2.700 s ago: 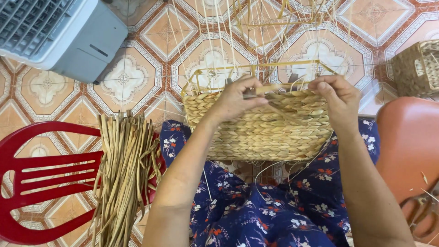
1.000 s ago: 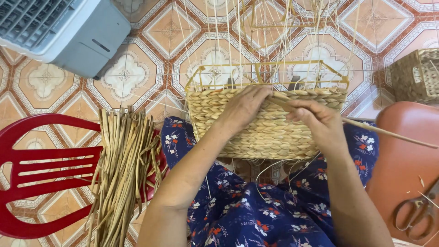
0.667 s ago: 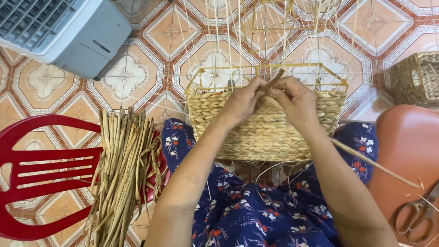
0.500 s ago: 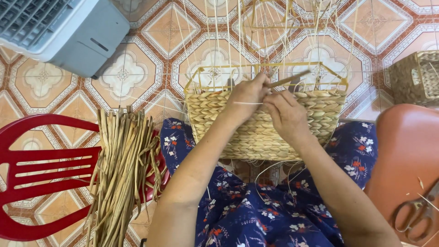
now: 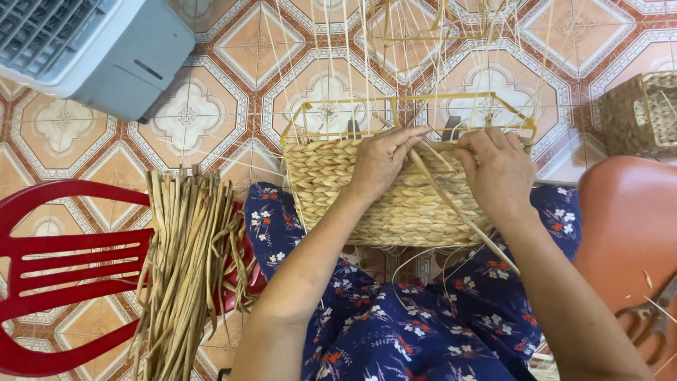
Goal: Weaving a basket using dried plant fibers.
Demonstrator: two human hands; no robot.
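A half-woven straw basket (image 5: 395, 201) on a yellow wire frame (image 5: 310, 109) rests against my knees, over a blue flowered dress (image 5: 395, 324). My left hand (image 5: 381, 159) lies on the basket's top edge, fingers pinching a long flat straw strand (image 5: 458, 212) that runs down to the right. My right hand (image 5: 497, 166) grips the rim beside it, fingers curled over the weave. Thin upright straw stakes (image 5: 352, 49) rise from the frame.
A bundle of dried straw strips (image 5: 187, 268) lies on a red plastic chair (image 5: 49, 268) at my left. A grey fan unit (image 5: 92, 49) stands at top left. An orange stool (image 5: 627, 233) with scissors (image 5: 649, 317) is at right, a woven basket (image 5: 645, 113) behind it.
My right hand has moved right along the rim, away from the left hand. The loose strand now trails down across the basket's front instead of sticking out sideways.
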